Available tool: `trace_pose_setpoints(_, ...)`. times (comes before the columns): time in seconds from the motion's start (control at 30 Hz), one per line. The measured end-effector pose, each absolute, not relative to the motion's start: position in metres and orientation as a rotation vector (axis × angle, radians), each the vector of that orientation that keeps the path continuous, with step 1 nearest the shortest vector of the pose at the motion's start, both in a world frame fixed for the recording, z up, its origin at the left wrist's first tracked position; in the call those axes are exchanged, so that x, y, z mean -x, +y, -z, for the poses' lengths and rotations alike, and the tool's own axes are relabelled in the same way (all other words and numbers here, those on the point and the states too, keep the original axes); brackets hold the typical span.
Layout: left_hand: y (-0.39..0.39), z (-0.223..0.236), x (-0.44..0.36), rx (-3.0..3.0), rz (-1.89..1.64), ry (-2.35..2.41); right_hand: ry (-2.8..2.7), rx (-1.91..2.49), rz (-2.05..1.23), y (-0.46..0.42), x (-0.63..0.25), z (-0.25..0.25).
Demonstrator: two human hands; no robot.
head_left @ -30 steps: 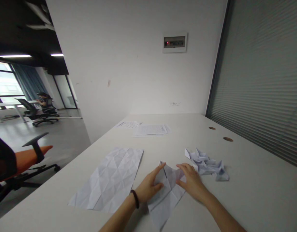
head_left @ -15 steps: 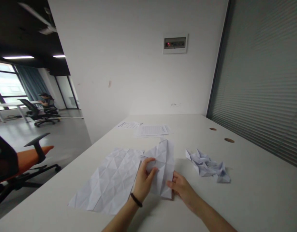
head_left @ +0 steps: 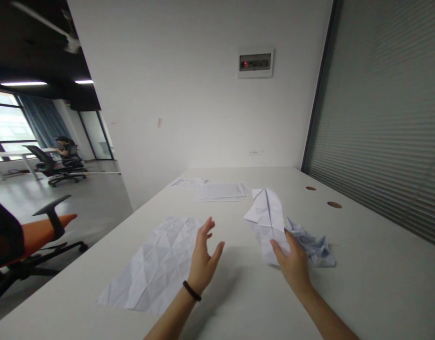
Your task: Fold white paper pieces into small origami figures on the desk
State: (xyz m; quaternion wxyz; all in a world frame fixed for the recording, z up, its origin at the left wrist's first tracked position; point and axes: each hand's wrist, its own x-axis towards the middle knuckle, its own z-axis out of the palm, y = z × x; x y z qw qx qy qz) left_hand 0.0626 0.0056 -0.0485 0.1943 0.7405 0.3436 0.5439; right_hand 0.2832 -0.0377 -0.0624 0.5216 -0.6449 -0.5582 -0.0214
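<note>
Between the thumb and fingers of my right hand (head_left: 293, 259) is a folded sheet of white paper (head_left: 269, 212), raised over the table and partly covering a crumpled-looking folded paper piece (head_left: 318, 248) behind it. My left hand (head_left: 205, 255) is in the air with nothing in it, thumb and fingers apart. Beneath and left of that hand, a large creased sheet of paper (head_left: 161, 264) lies spread out, its right part hidden by the hand and wrist.
Printed sheets (head_left: 221, 190) lie farther back on the white table (head_left: 274, 307). Two round holes, one of them a near hole (head_left: 334, 205), sit by the blinds on the right. An orange chair (head_left: 37, 236) stands left of the table; a person (head_left: 64, 148) sits far off.
Both hands were on the folded paper; it was turned and lifted, then my left hand let go and moved left. My right hand has carried the paper to the right.
</note>
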Motion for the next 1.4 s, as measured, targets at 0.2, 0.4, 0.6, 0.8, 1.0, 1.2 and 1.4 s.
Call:
trace_pose_setpoints(0.2, 0.002, 0.037, -0.055, -2.163, -1.665, 1.033, -2.078, 1.573, -0.045, -0.044, -0.273, 0.057)
trace_pose_setpoints(0.4, -0.005, 0.034, -0.056, -2.592, -0.877, 0.863, -2.220, 1.563, -0.319, -0.050, -0.261, 0.058)
trace_pose_setpoints(0.6, -0.004, 0.053, -0.064, -2.719, -0.432, 0.669, -2.159, 1.546, -0.356, -0.051, -0.268, 0.053)
trace_pose_setpoints(0.8, 0.003, 0.050, -0.059, -2.685, -0.475, 0.879, -2.031, 1.636, -0.401, -0.046, -0.282, 0.050)
trace_pose_setpoints(1.0, 0.013, 0.049, -0.047, -2.609, -0.458, 1.111, -1.931, 1.697, -0.417, -0.043, -0.288, 0.053)
trace_pose_setpoints(1.2, 0.018, 0.060, -0.046, -2.599, -0.510, 1.213, -2.001, 1.728, -0.207, -0.041, -0.286, 0.062)
trace_pose_setpoints(1.4, 0.014, 0.062, -0.053, -2.698, -0.471, 1.078, -2.148, 1.535, -0.237, -0.049, -0.269, 0.058)
